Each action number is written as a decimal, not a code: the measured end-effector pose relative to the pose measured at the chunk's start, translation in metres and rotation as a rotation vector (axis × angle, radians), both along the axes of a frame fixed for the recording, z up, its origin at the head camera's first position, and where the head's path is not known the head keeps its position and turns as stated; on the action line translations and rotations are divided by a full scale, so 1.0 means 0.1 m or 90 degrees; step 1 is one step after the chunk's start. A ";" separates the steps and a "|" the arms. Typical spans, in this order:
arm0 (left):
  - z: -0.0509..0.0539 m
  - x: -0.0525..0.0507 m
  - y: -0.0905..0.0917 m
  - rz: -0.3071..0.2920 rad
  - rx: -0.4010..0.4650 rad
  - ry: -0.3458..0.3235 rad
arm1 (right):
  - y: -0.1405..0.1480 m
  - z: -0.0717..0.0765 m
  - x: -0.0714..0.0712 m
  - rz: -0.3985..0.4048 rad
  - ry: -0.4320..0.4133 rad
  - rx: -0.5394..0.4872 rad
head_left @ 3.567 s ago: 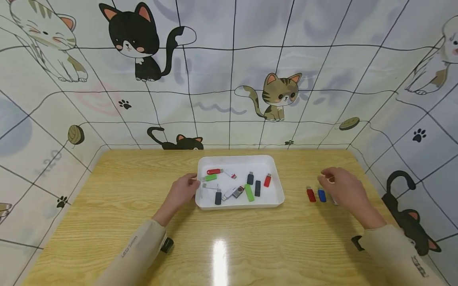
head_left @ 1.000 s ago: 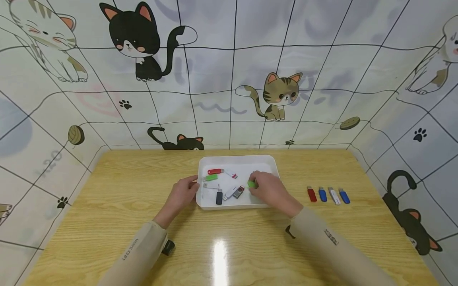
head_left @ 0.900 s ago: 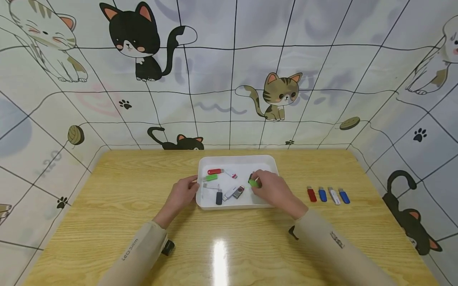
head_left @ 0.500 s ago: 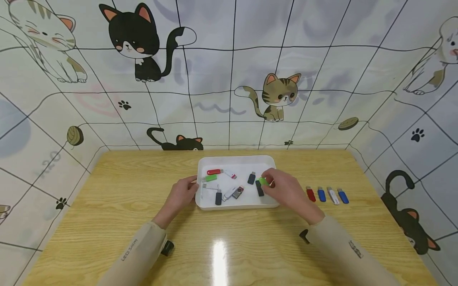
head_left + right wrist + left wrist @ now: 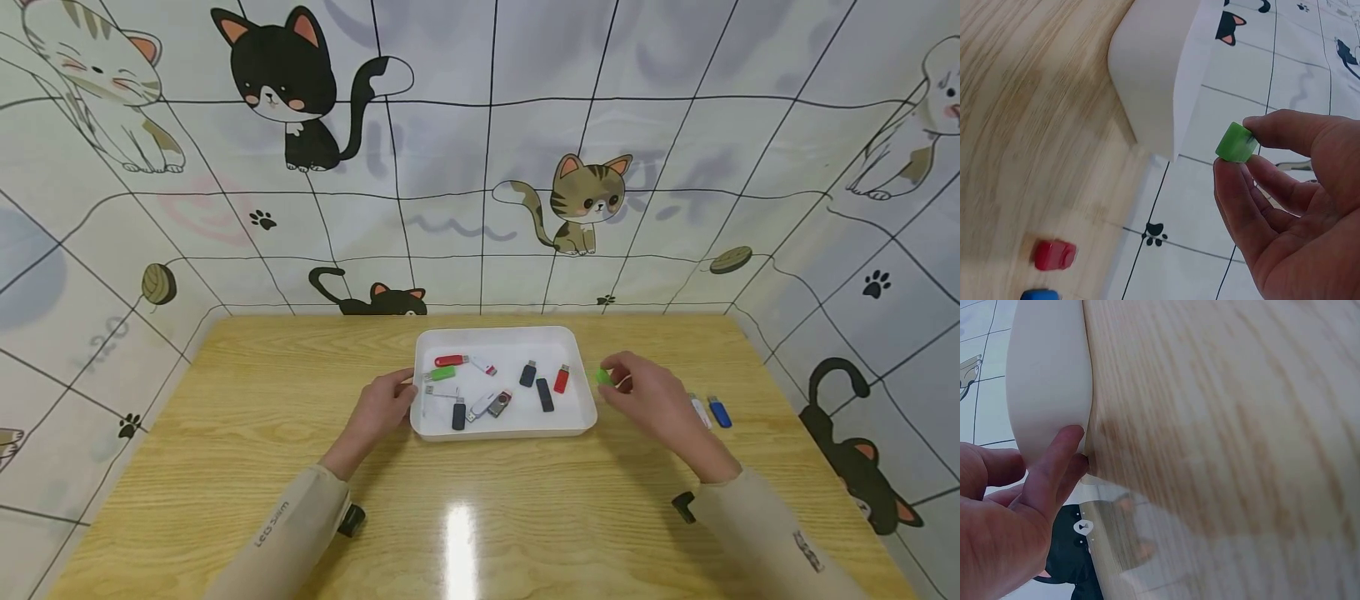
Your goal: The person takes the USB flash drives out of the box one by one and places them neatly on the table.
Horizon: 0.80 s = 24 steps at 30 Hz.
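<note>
Between thumb and fingertips my right hand (image 5: 645,396) pinches a green USB stick (image 5: 1237,143), held just right of the tray and above the table. Only one end of the stick shows; the rest is hidden by the fingers. At the tray's left end my left hand (image 5: 381,408) holds the wall of the white tray (image 5: 1047,381), fingers against its outside. Inside the tray lie several USB sticks, among them a red one (image 5: 561,379), a black one (image 5: 544,395) and another green one (image 5: 442,374). Beyond the right hand are a white stick (image 5: 701,412) and a blue stick (image 5: 720,412).
A red stick (image 5: 1055,255) and a second blue stick (image 5: 1040,294) lie on the wooden table (image 5: 525,508), hidden behind the right hand in the head view. Cat-printed cloth walls (image 5: 450,150) stand at the back and both sides.
The right hand set a blue stick at the row's right end, then took the green stick from the tray and carried it right, past the tray's edge. The left hand stays put.
</note>
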State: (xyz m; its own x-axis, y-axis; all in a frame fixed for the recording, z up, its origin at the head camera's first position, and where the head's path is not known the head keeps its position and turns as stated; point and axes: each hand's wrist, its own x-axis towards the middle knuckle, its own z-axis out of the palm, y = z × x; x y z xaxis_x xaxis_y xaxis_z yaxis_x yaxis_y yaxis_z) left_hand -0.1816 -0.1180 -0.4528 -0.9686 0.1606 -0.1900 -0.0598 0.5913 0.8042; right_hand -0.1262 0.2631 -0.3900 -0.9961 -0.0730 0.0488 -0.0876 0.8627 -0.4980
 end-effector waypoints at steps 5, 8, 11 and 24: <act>0.00 0.00 0.00 -0.001 -0.002 -0.005 | 0.14 -0.01 0.05 -0.017 -0.001 -0.008; 0.01 0.01 0.00 0.000 0.000 -0.009 | 0.22 -0.02 0.07 -0.023 -0.003 -0.012; 0.00 0.00 0.00 -0.001 0.001 -0.006 | 0.30 -0.03 0.10 -0.033 -0.015 -0.018; 0.00 0.00 0.00 -0.009 0.006 0.006 | 0.81 -0.09 0.19 -0.084 -0.026 0.030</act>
